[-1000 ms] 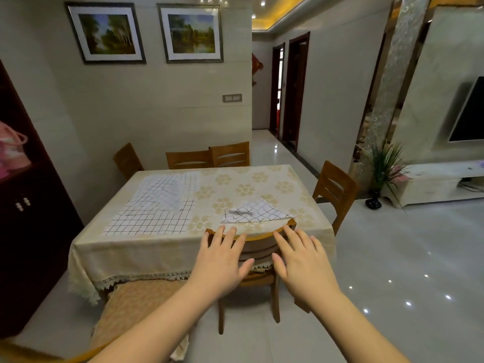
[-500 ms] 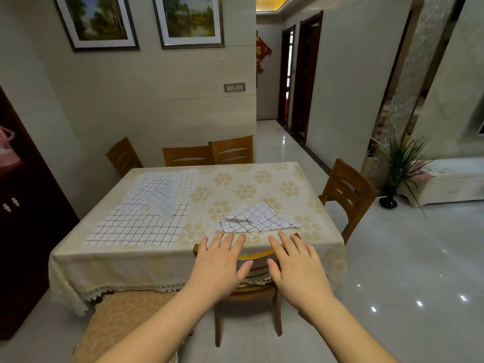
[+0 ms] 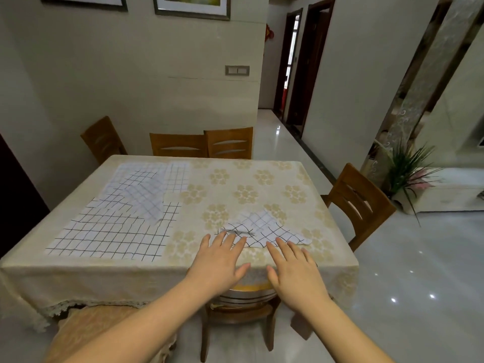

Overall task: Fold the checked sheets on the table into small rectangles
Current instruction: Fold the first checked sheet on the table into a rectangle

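Nearest, chair: a wooden chair [image 3: 241,307] is tucked under the bench's near edge, below both hands.
Left hand: the left hand [image 3: 218,260] lies flat, palm down, grip wide, fingers straight and spread, holding nothing; its fingertips [image 3: 230,238] reach the near left edge of the crumpled sheet.
Right hand: the right hand [image 3: 294,268] is likewise flat, grip wide and holding nothing, its fingertips [image 3: 280,243] at the sheet's near edge.
Bench: the bench [image 3: 262,184] wears a cream floral cloth.
Crumpled sheet: a small checked sheet [image 3: 264,227] lies rumpled near the bench's near right edge, just beyond the hands.
Flat sheets: more checked sheets [image 3: 117,229] lie overlapping on the left half, from near to far.
Far: three more chairs [image 3: 201,144] stand behind the bench; a potted plant [image 3: 408,169] stands at far right.
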